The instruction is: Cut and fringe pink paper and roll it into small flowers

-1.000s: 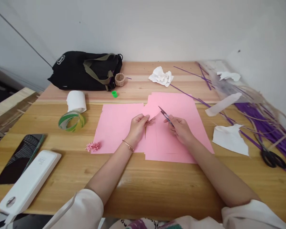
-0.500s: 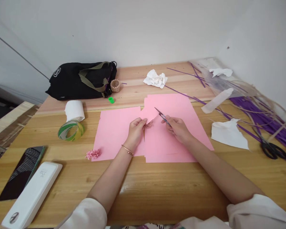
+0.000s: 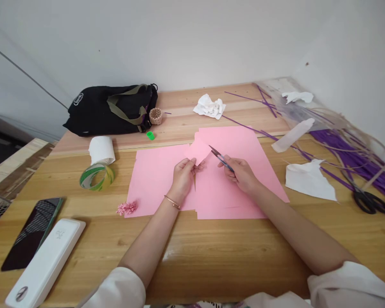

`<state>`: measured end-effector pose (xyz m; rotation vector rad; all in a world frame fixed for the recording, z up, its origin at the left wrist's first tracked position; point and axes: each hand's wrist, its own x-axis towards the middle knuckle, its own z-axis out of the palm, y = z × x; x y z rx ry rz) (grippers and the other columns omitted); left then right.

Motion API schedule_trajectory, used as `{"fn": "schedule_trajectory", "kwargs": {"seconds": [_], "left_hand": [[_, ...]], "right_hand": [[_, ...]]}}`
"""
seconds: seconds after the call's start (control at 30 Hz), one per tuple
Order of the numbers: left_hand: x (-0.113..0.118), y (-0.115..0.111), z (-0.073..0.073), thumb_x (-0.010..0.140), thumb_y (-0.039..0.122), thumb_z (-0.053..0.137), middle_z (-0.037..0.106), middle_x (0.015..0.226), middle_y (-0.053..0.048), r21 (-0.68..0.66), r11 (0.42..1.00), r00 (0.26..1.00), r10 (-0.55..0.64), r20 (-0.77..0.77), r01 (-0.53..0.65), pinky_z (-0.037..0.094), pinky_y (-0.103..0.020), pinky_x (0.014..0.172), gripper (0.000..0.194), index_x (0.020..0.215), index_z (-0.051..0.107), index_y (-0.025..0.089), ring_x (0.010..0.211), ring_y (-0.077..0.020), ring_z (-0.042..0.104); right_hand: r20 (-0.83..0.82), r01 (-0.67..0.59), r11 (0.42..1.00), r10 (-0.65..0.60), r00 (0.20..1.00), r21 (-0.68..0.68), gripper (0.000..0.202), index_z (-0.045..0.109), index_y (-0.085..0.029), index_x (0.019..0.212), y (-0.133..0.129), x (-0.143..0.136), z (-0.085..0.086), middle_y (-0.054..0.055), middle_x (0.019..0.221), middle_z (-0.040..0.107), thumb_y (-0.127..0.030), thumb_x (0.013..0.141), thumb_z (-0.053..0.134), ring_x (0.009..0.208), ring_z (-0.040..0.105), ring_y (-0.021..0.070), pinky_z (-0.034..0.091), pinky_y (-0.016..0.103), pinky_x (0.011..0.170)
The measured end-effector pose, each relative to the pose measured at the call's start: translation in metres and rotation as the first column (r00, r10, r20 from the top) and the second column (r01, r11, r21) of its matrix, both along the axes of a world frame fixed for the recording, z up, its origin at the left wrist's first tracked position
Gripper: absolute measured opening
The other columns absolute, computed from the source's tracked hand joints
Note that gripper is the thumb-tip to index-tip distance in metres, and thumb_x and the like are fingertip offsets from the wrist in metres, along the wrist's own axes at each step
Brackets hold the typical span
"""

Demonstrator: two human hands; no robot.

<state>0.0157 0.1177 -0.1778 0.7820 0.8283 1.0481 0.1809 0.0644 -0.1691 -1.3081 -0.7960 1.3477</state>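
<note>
Between thumb and fingers my left hand (image 3: 184, 176) pinches a small pink paper piece (image 3: 200, 149), raised above larger pink sheets. My right hand (image 3: 239, 171) is closed round a small pair of scissors (image 3: 220, 158), whose blades point up and left beside the small piece's right edge. Below my hands lie a right pink sheet (image 3: 244, 192), with another edge showing under it, and a left pink sheet (image 3: 150, 179). A pink fluffy flower-like piece (image 3: 127, 208) rests at the left sheet's lower corner.
A black bag (image 3: 105, 109), woven cup (image 3: 155, 116), green cap (image 3: 150, 135), paper roll (image 3: 102, 149) and tape roll (image 3: 97, 176) stand left. Phone (image 3: 32, 233) and white power bank (image 3: 46, 263) lie nearer. Right are tissues (image 3: 309, 179), purple strips (image 3: 343, 149) and black-handled scissors (image 3: 370, 202).
The small pink piece has tilted slightly in my left hand. The scissors in my right hand have shifted a little. The whole view has moved slightly.
</note>
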Motion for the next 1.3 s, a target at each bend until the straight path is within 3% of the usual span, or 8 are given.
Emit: {"fn": "schedule_trajectory", "kwargs": {"seconds": [0.93, 1.3], "left_hand": [[0.0004, -0.001, -0.0011, 0.061, 0.036, 0.074, 0.061, 0.056, 0.001, 0.022, 0.999, 0.998, -0.027, -0.064, 0.029, 0.049, -0.03, 0.067, 0.026, 0.057, 0.056, 0.018, 0.062, -0.0142, 0.061], [0.0008, 0.0001, -0.0028, 0.062, 0.034, 0.075, 0.058, 0.054, 0.003, 0.031, 0.999, 0.998, -0.022, -0.062, 0.024, 0.048, -0.027, 0.065, 0.027, 0.056, 0.054, 0.018, 0.065, -0.0154, 0.064]], "right_hand": [[0.073, 0.011, 1.0, -0.013, 0.997, 0.025, 0.049, 0.06, -0.015, 0.075, 0.0, -0.002, -0.0054, -0.009, 0.045, 0.03, -0.064, 0.068, 0.064, 0.038, 0.021, 0.0042, 0.014, 0.021, 0.038], [0.158, 0.064, 0.996, -0.073, 0.985, 0.062, 0.049, 0.062, -0.015, 0.077, -0.0024, -0.0073, -0.0055, -0.009, 0.046, 0.032, -0.063, 0.066, 0.064, 0.04, 0.025, 0.0052, 0.016, 0.022, 0.038]]}}
